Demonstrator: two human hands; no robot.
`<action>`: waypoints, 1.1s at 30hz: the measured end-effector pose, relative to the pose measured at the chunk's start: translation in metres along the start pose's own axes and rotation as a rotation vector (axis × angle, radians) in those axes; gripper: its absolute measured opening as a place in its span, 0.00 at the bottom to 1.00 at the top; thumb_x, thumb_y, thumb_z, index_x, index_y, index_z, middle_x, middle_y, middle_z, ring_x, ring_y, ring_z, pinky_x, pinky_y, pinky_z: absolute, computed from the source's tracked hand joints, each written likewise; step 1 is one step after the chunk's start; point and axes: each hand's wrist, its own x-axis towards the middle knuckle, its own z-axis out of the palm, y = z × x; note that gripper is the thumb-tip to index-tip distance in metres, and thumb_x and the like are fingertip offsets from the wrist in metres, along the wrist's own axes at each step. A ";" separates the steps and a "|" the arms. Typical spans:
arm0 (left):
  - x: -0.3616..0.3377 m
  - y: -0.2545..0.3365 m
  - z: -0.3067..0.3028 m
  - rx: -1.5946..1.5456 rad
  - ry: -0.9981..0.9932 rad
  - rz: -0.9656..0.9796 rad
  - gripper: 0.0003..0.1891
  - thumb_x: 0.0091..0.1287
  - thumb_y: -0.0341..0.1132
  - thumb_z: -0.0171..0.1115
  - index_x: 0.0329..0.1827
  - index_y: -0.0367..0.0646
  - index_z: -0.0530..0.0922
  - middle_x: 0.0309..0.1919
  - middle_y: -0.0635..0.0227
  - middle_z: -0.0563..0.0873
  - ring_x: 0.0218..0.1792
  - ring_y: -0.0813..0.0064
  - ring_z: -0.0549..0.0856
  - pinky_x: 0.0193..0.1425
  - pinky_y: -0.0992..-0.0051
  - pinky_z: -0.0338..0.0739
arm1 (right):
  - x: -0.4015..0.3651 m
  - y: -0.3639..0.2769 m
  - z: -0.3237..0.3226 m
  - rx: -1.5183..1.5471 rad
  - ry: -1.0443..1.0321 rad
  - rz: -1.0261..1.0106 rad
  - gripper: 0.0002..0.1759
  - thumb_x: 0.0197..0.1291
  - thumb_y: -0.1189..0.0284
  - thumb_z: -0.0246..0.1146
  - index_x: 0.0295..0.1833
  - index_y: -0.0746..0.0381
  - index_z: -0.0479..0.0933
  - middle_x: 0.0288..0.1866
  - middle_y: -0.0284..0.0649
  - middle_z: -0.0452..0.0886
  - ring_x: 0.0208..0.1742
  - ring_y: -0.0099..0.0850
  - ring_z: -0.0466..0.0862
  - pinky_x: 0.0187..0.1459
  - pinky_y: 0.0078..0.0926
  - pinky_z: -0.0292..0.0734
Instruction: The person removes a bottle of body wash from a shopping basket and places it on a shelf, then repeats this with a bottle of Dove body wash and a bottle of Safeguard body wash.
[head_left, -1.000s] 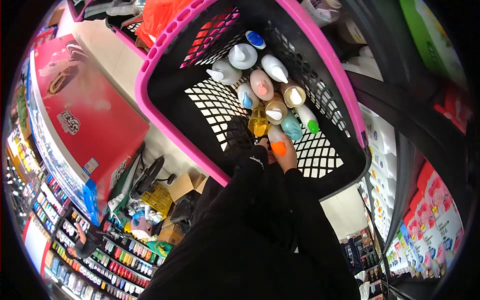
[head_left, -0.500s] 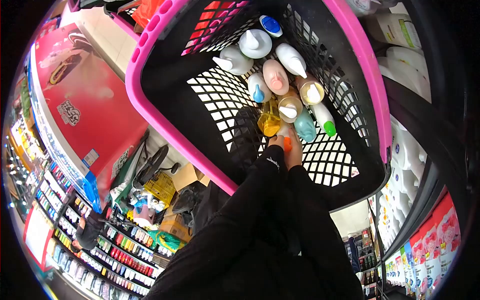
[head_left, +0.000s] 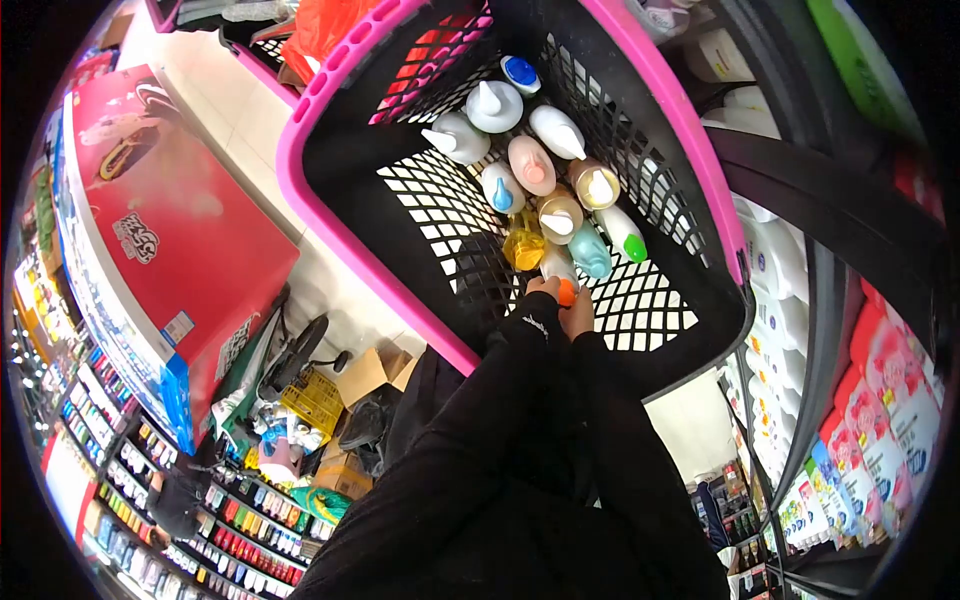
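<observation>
A black mesh basket with a pink rim (head_left: 335,240) holds several bottles. At the near end of the group is a white bottle (head_left: 557,264) with an orange cap (head_left: 567,292). My left hand (head_left: 543,287) is closed at its left side, and my right hand (head_left: 578,316) is closed at its right side below the cap. Some fingers are hidden. Beside it are a yellow bottle (head_left: 524,248), a teal bottle (head_left: 592,252) and a white bottle with a green cap (head_left: 634,247). Behind are pump bottles, including a pink one (head_left: 532,168).
To the left stands a large red display box (head_left: 180,210). Below it are a yellow crate (head_left: 312,405), an open carton (head_left: 368,378) and shelves of small bottles (head_left: 245,550). A person in dark clothes (head_left: 178,500) is by those shelves. White packs (head_left: 775,280) line the right side.
The view has shifted, so the basket appears farther left. My right fingers sit lower beside the orange-capped bottle, and more of its white body shows. Both hands stay at it.
</observation>
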 end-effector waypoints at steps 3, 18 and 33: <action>-0.032 0.022 -0.014 0.081 -0.032 0.099 0.22 0.50 0.42 0.51 0.38 0.29 0.77 0.32 0.48 0.82 0.38 0.58 0.81 0.41 0.68 0.72 | 0.029 0.055 0.037 0.116 0.082 0.000 0.24 0.33 0.86 0.63 0.42 0.72 0.65 0.39 0.56 0.75 0.46 0.51 0.75 0.47 0.39 0.71; -0.073 0.052 -0.057 0.124 -0.082 0.463 0.22 0.53 0.44 0.51 0.37 0.30 0.77 0.32 0.44 0.81 0.39 0.51 0.80 0.44 0.64 0.73 | -0.085 -0.095 -0.029 -0.171 0.207 -0.221 0.14 0.50 0.64 0.60 0.26 0.66 0.74 0.25 0.51 0.77 0.31 0.48 0.78 0.34 0.41 0.72; -0.215 0.043 -0.188 0.019 -0.772 0.537 0.14 0.58 0.32 0.47 0.46 0.41 0.73 0.40 0.62 0.80 0.41 0.68 0.80 0.45 0.71 0.74 | -0.275 -0.125 -0.011 0.120 0.224 -0.589 0.11 0.52 0.67 0.59 0.30 0.65 0.75 0.25 0.48 0.76 0.29 0.46 0.77 0.32 0.35 0.71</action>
